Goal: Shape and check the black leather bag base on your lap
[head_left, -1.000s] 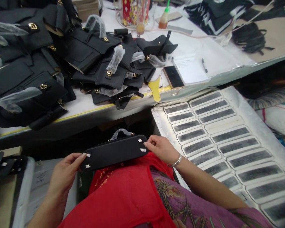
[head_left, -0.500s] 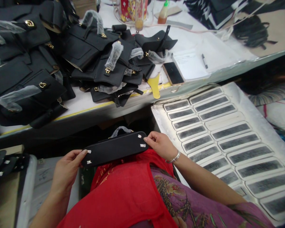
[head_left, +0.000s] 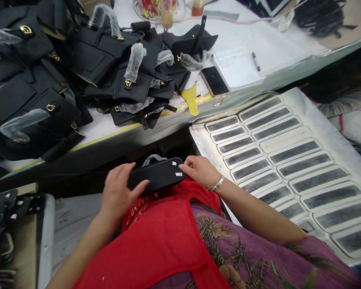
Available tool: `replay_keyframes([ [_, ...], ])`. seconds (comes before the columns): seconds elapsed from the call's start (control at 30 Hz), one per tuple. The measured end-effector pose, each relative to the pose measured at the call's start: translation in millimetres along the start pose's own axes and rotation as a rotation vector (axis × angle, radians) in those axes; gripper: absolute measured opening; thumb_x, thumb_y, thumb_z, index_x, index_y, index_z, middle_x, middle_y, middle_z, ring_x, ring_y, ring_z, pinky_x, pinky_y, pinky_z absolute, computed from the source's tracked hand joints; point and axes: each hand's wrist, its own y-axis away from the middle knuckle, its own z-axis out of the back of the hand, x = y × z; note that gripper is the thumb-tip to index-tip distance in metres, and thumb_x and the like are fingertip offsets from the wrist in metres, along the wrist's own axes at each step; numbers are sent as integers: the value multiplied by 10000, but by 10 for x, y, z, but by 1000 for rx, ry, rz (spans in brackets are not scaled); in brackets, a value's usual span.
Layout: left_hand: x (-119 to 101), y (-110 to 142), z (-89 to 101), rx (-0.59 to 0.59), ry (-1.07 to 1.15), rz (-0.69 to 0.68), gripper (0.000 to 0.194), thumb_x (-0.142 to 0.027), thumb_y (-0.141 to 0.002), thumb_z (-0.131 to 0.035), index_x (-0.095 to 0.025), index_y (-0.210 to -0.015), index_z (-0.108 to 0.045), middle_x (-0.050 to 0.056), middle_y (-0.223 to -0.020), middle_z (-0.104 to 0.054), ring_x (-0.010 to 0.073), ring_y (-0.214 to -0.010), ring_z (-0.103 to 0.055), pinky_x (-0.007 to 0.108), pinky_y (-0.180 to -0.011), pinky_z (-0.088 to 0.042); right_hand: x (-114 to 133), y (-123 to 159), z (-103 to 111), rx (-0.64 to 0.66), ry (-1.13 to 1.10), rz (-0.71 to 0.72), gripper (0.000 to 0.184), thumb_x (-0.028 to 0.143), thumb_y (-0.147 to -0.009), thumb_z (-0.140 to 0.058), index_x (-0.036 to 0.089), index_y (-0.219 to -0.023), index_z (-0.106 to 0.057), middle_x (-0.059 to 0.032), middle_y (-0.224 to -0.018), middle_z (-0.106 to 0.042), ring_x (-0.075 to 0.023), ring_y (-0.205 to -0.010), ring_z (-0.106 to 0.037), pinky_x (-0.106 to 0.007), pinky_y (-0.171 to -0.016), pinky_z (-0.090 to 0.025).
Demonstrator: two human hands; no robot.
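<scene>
Cloth of a red apron and a purple patterned garment fills the foreground as a person handles a black bag, held close in front of the body with its flat base turned toward the camera. The left hand has just quit its pinch at the bag's left end and swung inward, slightly blurred, over the base; the right hand stays at the opposite end and now appears to do most of the steadying. Left fingers stand well apart from the thumb in a wide curve, the bag's left end lying partly hidden between them; whether they touch it cannot be told. Right fingers pinch the bag's right end, thumb just beside two white tabs. Beyond the base arches a plastic-wrapped handle. At left, stacked black pieces bear similar tabs; at right, a white board carries rows of dark strips. Farther off, the tabletop holds heaped black bags, a yellow piece, a phone, paper and a pen
</scene>
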Motion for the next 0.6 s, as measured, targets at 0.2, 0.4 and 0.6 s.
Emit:
replay_keyframes([
  [0.2,-694,-419,-377,261,23,-294,796,-564,-650,-679,-130,-1265,-417,164,-1254,-491,315,-1140,-446,445,-941,-371,-26,1,-32,-17,37,21,255,342,-828,-540,166,-645,-568,5,-610,-579,-95,-544,-476,-237,-528,-271],
  [0.4,-731,-514,-442,299,53,-262,766,-538,-606,-716,-122,-1194,-456,154,-1188,-518,308,-1086,-469,443,-908,-398,-40,1,-21,-12,17,18,251,338,-827,-541,170,-642,-557,3,-615,-583,-96,-536,-480,-241,-524,-270],
  [0.6,-730,-553,-464,301,86,-272,694,-481,-607,-710,-114,-1146,-474,142,-1125,-535,289,-1032,-489,425,-905,-408,-58,-22,-17,-2,-11,11,251,333,-819,-539,169,-630,-559,7,-606,-580,-94,-535,-472,-237,-524,-267],
])
